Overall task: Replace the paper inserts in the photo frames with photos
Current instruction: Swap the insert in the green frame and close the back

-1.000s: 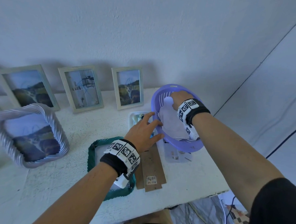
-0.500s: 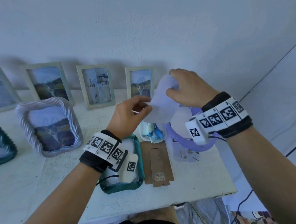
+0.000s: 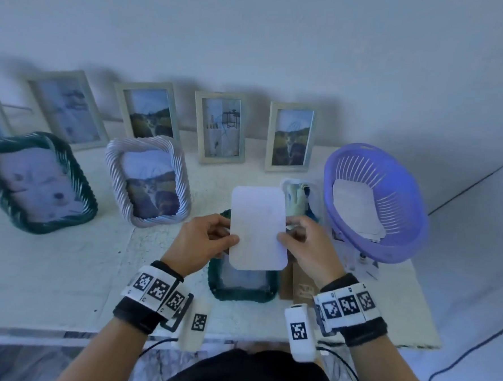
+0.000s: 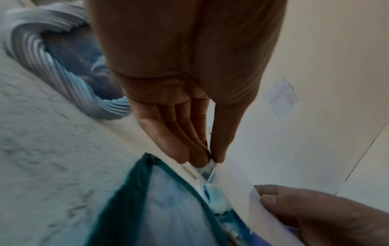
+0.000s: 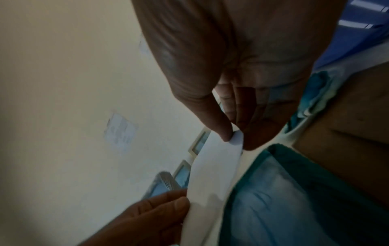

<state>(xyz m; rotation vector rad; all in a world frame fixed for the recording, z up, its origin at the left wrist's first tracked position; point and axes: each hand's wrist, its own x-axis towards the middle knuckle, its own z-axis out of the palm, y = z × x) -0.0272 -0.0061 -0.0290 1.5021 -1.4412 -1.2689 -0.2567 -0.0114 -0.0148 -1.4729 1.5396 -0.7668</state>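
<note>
Both hands' grip pinches smooth round-cornered white card (image 3: 258, 229).

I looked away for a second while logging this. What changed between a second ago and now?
The right hand lifted a white sheet out of the purple basket and brought it toward the body. The left hand left the basket's rim and took hold too; both now pinch the sheet's side edges above the green frame lying on the table. The basket and the other frames stayed put.
</note>
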